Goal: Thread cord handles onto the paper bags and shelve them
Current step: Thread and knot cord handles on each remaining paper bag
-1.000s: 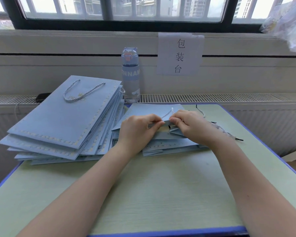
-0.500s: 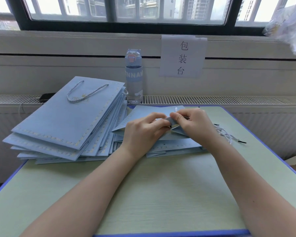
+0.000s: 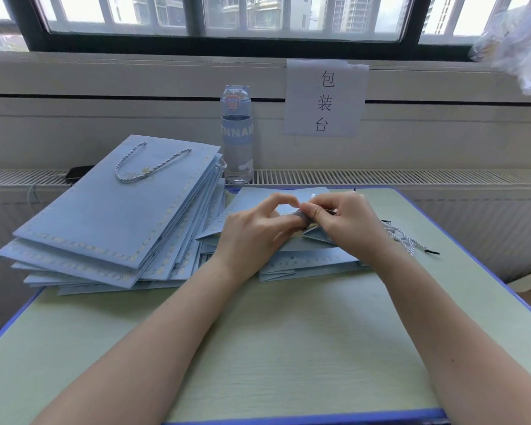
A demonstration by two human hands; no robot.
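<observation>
Both hands meet over the top paper bag (image 3: 249,207), left hand (image 3: 252,234) and right hand (image 3: 347,223) pinching its folded edge together. Loose cords (image 3: 403,239) lie right of the fingers (image 3: 314,210); finished bags (image 3: 111,207) are stacked left, on the desk (image 3: 288,348).

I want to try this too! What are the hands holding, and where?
Both hands, left and right, pinch the top edge of the top paper bag on the small pile; the cord there is mostly hidden.
</observation>
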